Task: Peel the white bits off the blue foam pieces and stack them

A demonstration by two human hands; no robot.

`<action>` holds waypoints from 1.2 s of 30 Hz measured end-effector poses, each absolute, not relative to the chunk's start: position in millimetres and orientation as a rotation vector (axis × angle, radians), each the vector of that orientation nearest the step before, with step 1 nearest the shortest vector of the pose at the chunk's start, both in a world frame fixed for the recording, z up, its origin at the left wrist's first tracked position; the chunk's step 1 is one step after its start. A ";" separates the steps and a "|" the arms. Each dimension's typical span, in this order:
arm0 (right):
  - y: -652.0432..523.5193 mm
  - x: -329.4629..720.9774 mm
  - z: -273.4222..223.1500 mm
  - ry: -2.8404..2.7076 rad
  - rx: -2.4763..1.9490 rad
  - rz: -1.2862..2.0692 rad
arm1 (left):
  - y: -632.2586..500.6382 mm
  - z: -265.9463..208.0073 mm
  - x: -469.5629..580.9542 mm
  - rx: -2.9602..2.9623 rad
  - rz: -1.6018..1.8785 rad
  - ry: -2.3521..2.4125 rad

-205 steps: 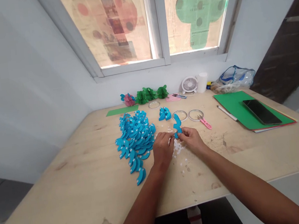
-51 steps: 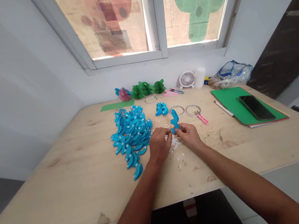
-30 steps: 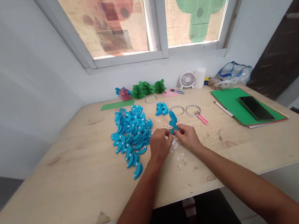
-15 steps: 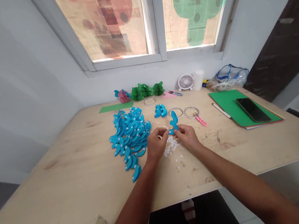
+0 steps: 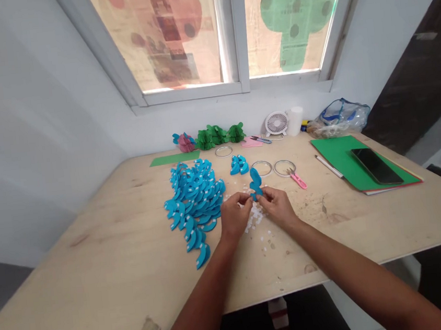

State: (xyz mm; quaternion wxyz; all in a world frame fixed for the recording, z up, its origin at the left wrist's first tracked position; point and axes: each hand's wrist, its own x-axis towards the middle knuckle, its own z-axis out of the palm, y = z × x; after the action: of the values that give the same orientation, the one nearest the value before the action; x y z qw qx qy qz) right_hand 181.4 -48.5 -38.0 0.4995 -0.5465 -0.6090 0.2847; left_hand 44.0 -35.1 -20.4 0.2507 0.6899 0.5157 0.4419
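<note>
Between my two hands, a small chain of curved blue paper pieces stands up above the tabletop. My left hand pinches its lower left end with thumb and forefinger. On the other side, my right hand grips its lower right part, fingertips close to the left ones. White paper scraps lie scattered under and between the hands. To the left spreads a big heap of folded blue paper pieces with small white tabs. A smaller blue paper cluster sits just beyond the hands.
Tape rolls and pink-handled snips lie beyond my right hand. Farther right, a phone rests on green sheets beside a white pen. Along the wall stand green paper flowers, a small fan and a plastic bag.
The blue chain has tilted and its lower end is drawn in closer between my fingertips. Both hands stay pinched on it. The whole view has shifted slightly.
</note>
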 end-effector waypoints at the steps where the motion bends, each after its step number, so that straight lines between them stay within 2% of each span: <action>1: -48.6 181.2 -38.3 -1.482 -1.321 0.693 | -34.3 -20.7 43.7 1.850 1.200 1.401; 20: -47.5 181.6 -37.6 -1.488 -1.311 0.703 | -28.3 -25.0 40.3 1.517 1.219 1.310; 36: -50.1 178.5 -33.6 -1.520 -1.333 0.614 | -27.5 -24.5 40.7 1.516 1.222 1.303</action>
State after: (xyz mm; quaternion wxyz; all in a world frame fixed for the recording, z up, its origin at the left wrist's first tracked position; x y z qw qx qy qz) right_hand 178.5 -50.1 -33.6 0.4920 -0.5491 -0.6263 0.2532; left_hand 40.7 -27.5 -24.5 0.3888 0.5962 0.5124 0.4804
